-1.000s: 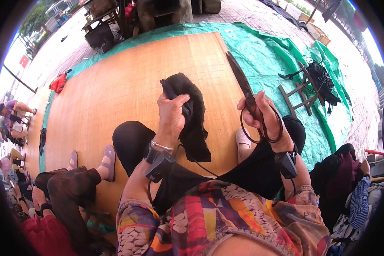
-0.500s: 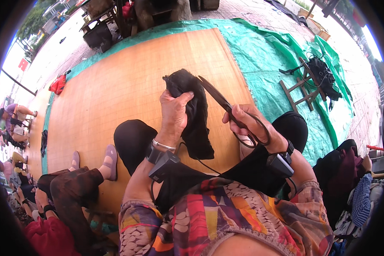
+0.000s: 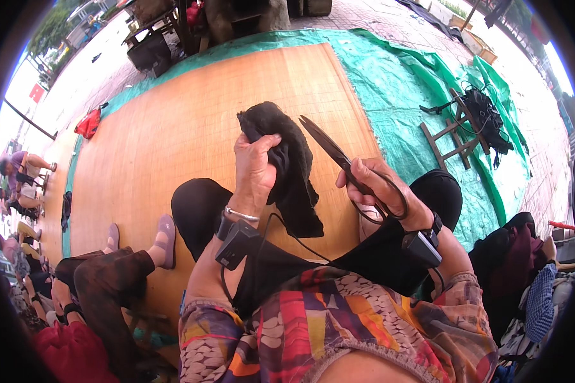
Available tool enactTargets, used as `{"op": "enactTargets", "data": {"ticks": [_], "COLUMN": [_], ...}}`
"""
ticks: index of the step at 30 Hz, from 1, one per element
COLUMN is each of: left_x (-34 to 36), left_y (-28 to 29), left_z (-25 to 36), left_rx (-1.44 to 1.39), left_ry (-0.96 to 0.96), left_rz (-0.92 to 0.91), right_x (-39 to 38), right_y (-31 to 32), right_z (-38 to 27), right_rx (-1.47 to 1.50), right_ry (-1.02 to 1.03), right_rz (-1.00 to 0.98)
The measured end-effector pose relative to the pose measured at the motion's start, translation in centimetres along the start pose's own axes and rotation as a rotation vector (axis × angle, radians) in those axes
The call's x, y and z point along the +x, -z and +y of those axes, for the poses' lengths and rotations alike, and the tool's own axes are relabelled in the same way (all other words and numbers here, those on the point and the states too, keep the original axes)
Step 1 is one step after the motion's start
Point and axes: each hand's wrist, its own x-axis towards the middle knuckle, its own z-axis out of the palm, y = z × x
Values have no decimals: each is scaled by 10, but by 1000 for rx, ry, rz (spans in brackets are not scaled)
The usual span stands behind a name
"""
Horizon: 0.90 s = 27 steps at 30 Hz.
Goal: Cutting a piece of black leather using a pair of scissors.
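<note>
In front of me my left hand pinches a piece of black cloth, thumb on top. The cloth hangs down from the grip toward my lap, and its upper end stands above my fingers. To the right, my right hand is wrapped round the handles of a pair of large dark scissors. Their blades point up and to the left and look slightly parted at the tips. A small gap lies between the blades and the cloth's right edge.
Beneath me a tan woven mat lies on a green tarp. A small wooden stool with black straps and cables stands at right. A seated person's legs are close at left. A red bag sits at the mat's far left.
My left hand has shifted slightly left and turned the cloth, so more of its surface spreads to the right. The scissors have moved barely, with their tips now slightly apart.
</note>
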Motion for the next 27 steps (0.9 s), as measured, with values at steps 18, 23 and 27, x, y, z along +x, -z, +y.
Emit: {"op": "enactTargets", "data": {"ticks": [18,23,27], "left_x": [-3,0,-3], "left_y": [1,-3,-2], "left_z": [7,4,3], "left_rx": [-92,-99,-54], "left_ry": [95,100,125], "left_rz": [-22,11,-38], "right_x": [-1,1,1], "right_y": [13,3,-1], "right_z": [-1,6,-3], "right_rx": [27,5,-37], "right_ry": [104,-3,-55], "right_rz": [26,-37,-51]}}
